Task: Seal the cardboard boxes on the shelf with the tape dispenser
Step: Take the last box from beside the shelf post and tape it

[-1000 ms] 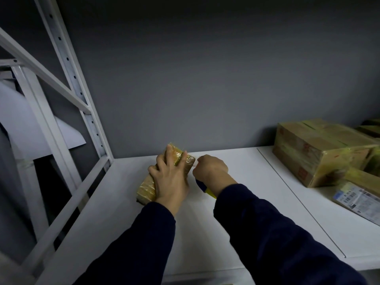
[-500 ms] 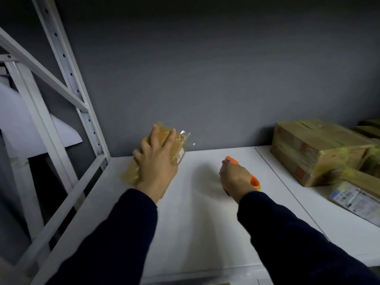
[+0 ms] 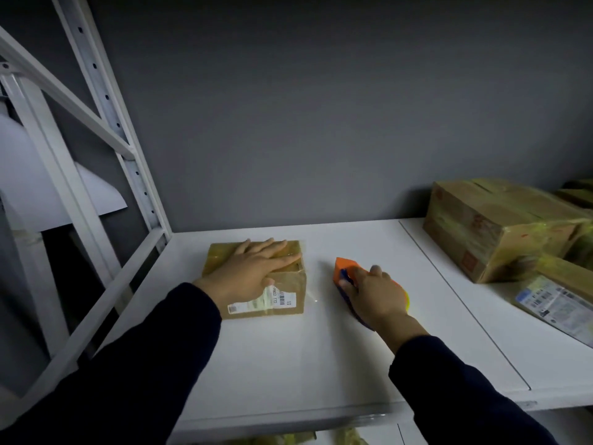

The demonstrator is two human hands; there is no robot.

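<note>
A small cardboard box (image 3: 285, 295), taped and bearing a barcode label, sits flat on the white shelf (image 3: 305, 358) at centre left. My left hand (image 3: 253, 271) lies flat on its top with fingers straight, pressing down. To the right of the box, my right hand (image 3: 375, 293) grips the tape dispenser (image 3: 344, 271), which has an orange front and blue body and rests on the shelf. A gap separates the dispenser from the box.
A larger taped cardboard box (image 3: 494, 229) stands at the back right, with a flat labelled parcel (image 3: 558, 303) in front of it. White rack uprights and braces (image 3: 106, 101) rise on the left. A grey wall backs the shelf.
My left hand lifted the small box, turned it and set it flat on the shelf, label facing me. My right hand drew the dispenser away to the right and rested it on the shelf.
</note>
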